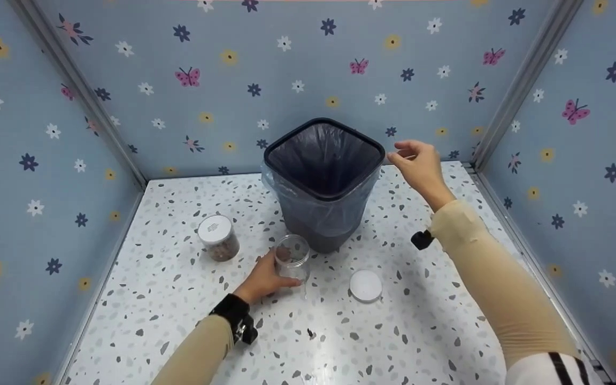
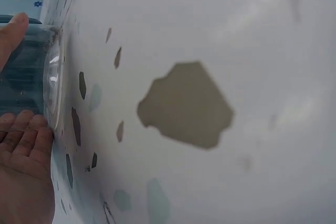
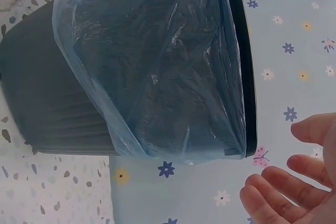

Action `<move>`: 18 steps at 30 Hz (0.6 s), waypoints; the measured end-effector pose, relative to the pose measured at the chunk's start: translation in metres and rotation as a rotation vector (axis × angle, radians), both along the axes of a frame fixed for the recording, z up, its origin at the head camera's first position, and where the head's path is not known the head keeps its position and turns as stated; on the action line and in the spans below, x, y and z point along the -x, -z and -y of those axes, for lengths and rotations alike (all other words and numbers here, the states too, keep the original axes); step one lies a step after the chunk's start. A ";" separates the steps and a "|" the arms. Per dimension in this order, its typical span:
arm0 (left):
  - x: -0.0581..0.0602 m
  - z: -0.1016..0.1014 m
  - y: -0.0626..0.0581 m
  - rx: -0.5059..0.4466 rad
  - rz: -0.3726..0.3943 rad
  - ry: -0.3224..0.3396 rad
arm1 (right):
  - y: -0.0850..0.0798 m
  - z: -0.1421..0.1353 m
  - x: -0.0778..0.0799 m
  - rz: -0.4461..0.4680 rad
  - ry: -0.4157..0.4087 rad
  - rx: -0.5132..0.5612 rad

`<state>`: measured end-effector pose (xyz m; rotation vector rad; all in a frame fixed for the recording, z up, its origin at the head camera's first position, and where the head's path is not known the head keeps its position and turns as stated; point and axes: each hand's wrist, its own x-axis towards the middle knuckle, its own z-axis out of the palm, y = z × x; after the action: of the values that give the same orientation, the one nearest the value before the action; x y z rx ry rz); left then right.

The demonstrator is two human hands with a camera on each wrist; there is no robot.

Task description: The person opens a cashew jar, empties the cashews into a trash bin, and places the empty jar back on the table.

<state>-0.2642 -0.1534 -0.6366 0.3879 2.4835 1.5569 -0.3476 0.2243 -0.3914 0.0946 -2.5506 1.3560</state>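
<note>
My left hand (image 1: 265, 278) grips a clear plastic jar (image 1: 293, 254) without a lid, standing on the table in front of the bin. In the left wrist view, the thumb and curled fingers of the left hand (image 2: 26, 166) lie on either side of the jar (image 2: 23, 77). My right hand (image 1: 417, 166) hovers by the right corner of a dark bin (image 1: 308, 214) lined with a blue bag, holding nothing. The right wrist view has this hand's fingers (image 3: 278, 187) loosely bent, apart from the bin's rim (image 3: 251, 124).
A white round lid (image 1: 366, 285) lies on the speckled table (image 1: 179, 321), right of the clear jar. To the left stands a white-lidded jar (image 1: 220, 240) with brown contents. A small dark bit (image 1: 310, 333) lies near the front. Flower-patterned walls (image 1: 297, 64) enclose the table.
</note>
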 end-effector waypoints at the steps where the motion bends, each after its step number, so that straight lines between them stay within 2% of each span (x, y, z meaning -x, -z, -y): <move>1: 0.000 0.000 0.000 0.005 -0.006 0.000 | 0.001 0.000 -0.001 -0.001 0.000 0.001; 7: 0.000 -0.001 0.002 0.008 -0.024 0.003 | 0.007 -0.003 -0.006 -0.013 0.000 0.008; 18: -0.002 -0.003 -0.001 -0.072 -0.014 -0.007 | 0.020 -0.008 -0.016 -0.019 0.011 0.033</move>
<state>-0.2619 -0.1499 -0.6355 0.4024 2.4472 1.6563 -0.3319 0.2318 -0.4115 0.0873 -2.5083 1.3855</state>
